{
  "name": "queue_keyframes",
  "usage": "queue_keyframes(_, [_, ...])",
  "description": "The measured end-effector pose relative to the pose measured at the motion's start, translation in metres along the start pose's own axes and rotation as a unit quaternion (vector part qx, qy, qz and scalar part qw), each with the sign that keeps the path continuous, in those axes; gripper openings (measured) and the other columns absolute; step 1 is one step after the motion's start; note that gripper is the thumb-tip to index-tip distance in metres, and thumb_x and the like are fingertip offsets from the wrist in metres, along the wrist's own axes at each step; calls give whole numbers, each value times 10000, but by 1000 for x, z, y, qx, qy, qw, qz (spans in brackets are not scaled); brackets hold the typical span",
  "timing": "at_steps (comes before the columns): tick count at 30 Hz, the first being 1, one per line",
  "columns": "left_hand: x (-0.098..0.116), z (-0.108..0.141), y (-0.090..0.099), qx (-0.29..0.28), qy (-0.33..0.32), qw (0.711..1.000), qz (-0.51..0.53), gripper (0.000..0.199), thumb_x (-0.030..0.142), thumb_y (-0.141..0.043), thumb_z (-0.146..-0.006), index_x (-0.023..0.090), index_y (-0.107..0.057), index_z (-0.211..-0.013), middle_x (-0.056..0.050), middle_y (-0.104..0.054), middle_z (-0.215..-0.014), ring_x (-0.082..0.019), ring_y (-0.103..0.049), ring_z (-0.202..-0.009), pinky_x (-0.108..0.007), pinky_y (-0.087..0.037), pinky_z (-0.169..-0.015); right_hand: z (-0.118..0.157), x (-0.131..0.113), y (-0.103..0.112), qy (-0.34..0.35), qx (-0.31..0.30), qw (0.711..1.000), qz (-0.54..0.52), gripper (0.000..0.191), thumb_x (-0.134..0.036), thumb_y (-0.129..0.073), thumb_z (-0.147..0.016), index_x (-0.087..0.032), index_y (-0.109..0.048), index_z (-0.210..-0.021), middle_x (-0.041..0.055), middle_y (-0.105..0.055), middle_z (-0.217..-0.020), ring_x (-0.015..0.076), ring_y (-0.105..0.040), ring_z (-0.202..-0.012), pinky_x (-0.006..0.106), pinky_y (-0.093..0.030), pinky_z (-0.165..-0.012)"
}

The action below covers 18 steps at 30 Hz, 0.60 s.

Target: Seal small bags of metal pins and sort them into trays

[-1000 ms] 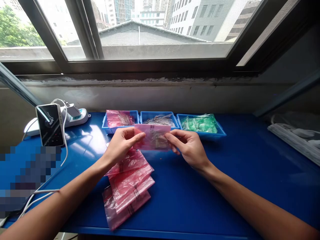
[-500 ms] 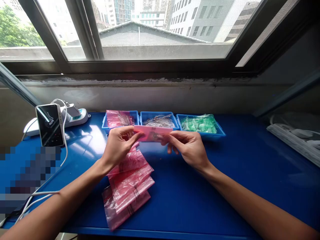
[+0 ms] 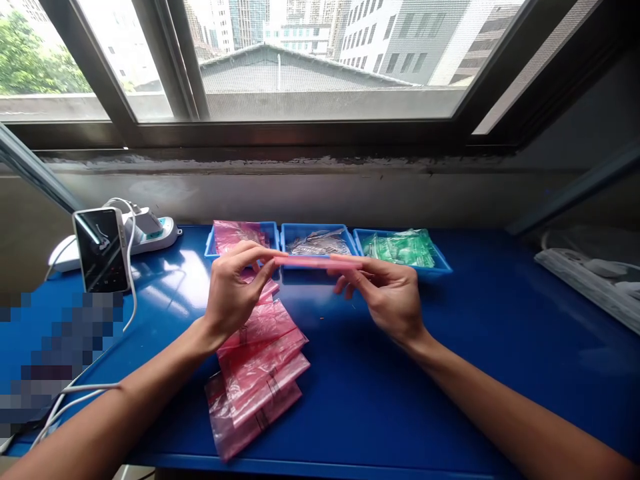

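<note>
A pink plastic bag is stretched level between my two hands, above the table and in front of the bins. It looks almost edge-on, so its contents are hidden. My left hand pinches its left end between thumb and fingers. At the right end my right hand grips it with thumb and forefinger, the other fingers curled beneath. Below my left hand lies an overlapping row of pink plastic bags, some with dark printed lines.
Along the wall stand three blue bins: one with pink bags, one with clear bags, one with green bags. At left a phone leans by a white power strip with cables. Another strip lies at right.
The held bag has tipped from facing me to nearly flat and edge-on. My left fingers have risen slightly, and my right hand has shifted a little to the right.
</note>
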<state>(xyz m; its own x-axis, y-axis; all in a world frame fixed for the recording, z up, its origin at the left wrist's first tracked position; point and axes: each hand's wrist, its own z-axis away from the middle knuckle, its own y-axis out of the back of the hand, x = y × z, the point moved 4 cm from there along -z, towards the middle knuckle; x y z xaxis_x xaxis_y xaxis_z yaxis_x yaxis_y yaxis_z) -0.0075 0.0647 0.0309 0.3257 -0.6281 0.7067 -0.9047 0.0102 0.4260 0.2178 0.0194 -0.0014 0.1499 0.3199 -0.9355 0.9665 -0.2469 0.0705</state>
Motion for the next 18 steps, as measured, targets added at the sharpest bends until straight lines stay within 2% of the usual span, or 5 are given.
queue_keyframes(4, [-7, -1, -8, -92, 124, 985, 80, 366, 393, -658, -948, 164, -662, -662, -8, -621, -608, -137, -530, -564, -255, -393, -557, 0, 1, -1, -38, -26, 999, 19, 364, -489, -750, -900, -176, -751, -713, 6, -624, -528, 113, -506, -392, 253, -405, -386])
queue_keyframes(8, [-14, 0, -14, -153, 207, 955, 145, 507, 496, -640, -921, 177, -496, -554, 28, -461, -509, -104, -402, -495, -240, -309, -513, 0, 1, -2, -59, -45, 996, 38, 535, -556, -727, -894, -188, -581, -535, -4, -540, -475, 96, -454, -391, 243, -362, -392])
queue_keyframes(13, [-17, 1, -15, -163, 240, 941, 172, 506, 526, -694, -864, 174, -502, -555, 30, -454, -507, -95, -384, -488, -233, -296, -503, -1, 1, -2, -68, -54, 996, 31, 545, -571, -725, -884, -193, -565, -526, -6, -527, -477, 97, -449, -396, 245, -366, -401])
queue_keyframes(16, [-17, 1, -15, -153, 244, 941, 179, 472, 562, -709, -843, 167, -585, -617, 57, -384, -500, -86, -302, -465, -233, -227, -455, -1, 2, -2, -67, -51, 996, 27, 525, -554, -731, -890, -187, -587, -544, -14, -519, -462, 91, -437, -390, 239, -355, -398])
queue_keyframes(18, [-15, 0, -13, -139, 230, 949, 166, 448, 560, -708, -852, 153, -660, -670, 62, -365, -502, -85, -272, -463, -233, -199, -436, -1, 4, -2, -68, -46, 996, 19, 461, -535, -749, -884, -176, -663, -608, -26, -514, -440, 88, -428, -372, 234, -352, -388])
